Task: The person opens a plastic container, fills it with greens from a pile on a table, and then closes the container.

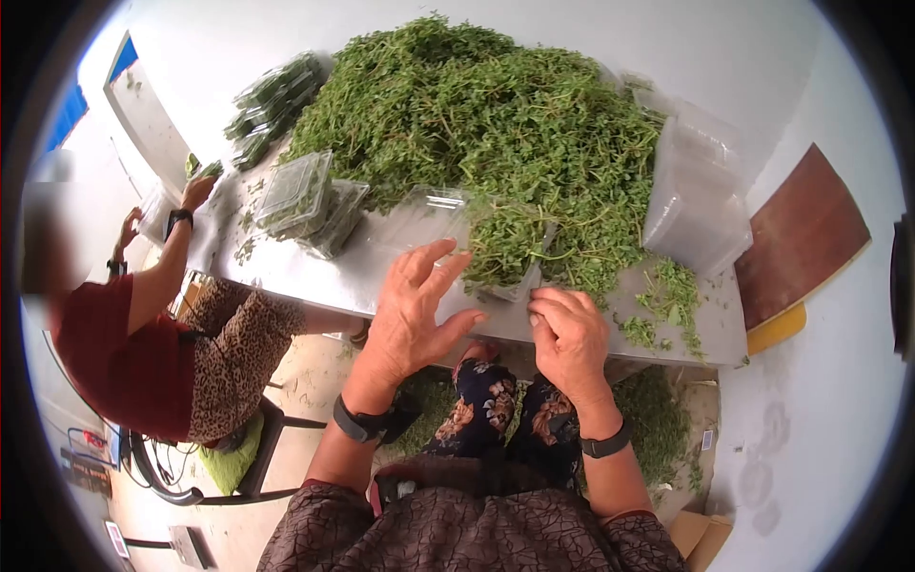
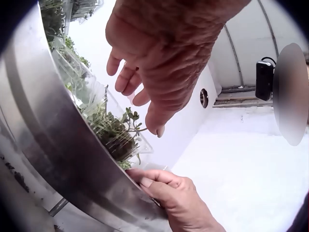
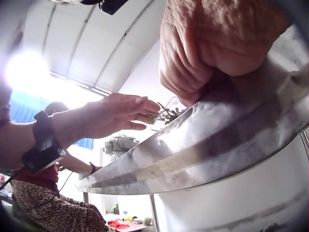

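A clear plastic clamshell box (image 1: pixel 523 285) stands at the table's front edge, its near part heaped with leafy green sprigs (image 1: pixel 500 243). My left hand (image 1: pixel 412 310) hovers at its left side, fingers spread and lightly bent, holding nothing. In the left wrist view a sprig (image 2: pixel 133 121) pokes up close to that thumb. At the box's near right corner, my right hand (image 1: pixel 572 343) has its fingers curled, thumb and forefinger pinching the rim. The right wrist view shows this hand (image 3: pixel 212 53) low against the metal table edge, its fingertips hidden.
A large pile of greens (image 1: pixel 477 105) covers the back of the metal table (image 1: pixel 357 286). Stacked empty boxes (image 1: pixel 701 191) stand right; filled boxes (image 1: pixel 295 195) sit left. Another person (image 1: pixel 124 353) works at the left end. Loose sprigs (image 1: pixel 667 300) lie on the right.
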A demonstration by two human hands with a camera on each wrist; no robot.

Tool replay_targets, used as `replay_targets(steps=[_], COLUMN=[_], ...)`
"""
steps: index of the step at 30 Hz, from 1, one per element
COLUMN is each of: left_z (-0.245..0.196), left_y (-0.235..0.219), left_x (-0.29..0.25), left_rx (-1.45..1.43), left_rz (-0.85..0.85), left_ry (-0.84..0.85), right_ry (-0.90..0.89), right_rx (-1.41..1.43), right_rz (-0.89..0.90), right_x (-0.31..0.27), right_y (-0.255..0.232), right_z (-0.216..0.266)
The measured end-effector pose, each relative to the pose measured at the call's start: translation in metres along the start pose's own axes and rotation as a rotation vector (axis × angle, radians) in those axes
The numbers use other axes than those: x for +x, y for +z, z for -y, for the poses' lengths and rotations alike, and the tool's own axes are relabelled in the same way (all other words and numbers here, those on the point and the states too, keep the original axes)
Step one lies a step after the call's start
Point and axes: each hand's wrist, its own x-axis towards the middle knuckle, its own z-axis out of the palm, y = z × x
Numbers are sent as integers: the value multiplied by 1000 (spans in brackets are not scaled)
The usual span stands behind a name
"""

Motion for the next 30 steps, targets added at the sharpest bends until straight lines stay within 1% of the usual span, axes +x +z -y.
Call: replay_targets(steps=[2, 5, 9, 11, 12, 15, 17, 18, 20, 21, 23, 24, 26, 27, 29, 30], left_z=[1, 2, 6, 8, 8, 9, 11, 12, 14, 18, 29, 29, 29, 26, 19, 18], left_y=[6, 14, 19, 20, 20, 17, 15, 15, 17, 21, 32, 30, 27, 23, 13, 10], left_x=[-4, -2, 4, 7, 9, 16, 22, 26, 35, 38, 44, 47, 52, 54, 57, 57], left_rx=[-12, 1, -5, -20, -23, -24, -41, -42, -66, -67, -142, -143, -59, -60, -107, -109], left_rz=[-27, -56, -89, -118, -125, -116, -37, -44, 23, 15, 103, 98, 243, 241, 331, 333], left_ry=[-17, 74, 85, 140, 138, 161, 142, 142, 91, 89, 93, 93, 152, 155, 94, 98], right_ry=[-3, -9, -12, -8, -2, 13, 8, 12, 10, 13, 8, 12, 9, 11, 12, 15], right_rx=[-27, -35, -48, -55, -58, -59, -62, -61, -64, -64, -73, -77, -76, -73, -66, -57], right_rz=[-17, -4, 7, 4, -2, 9, 11, 13, 7, 0, 1, 2, 1, -2, -5, -6], right_x=[0, -1, 1, 0, 0, 0, 0, 0, 1, 1, 1, 0, 0, 0, 0, 0], right_y=[1, 2, -1, 0, 1, 1, 2, 2, 2, 2, 3, 3, 2, 2, 3, 3], right_z=[-1, -3, 0, 0, -1, 0, -1, 0, 1, 2, 1, 0, 1, 2, 1, 1])
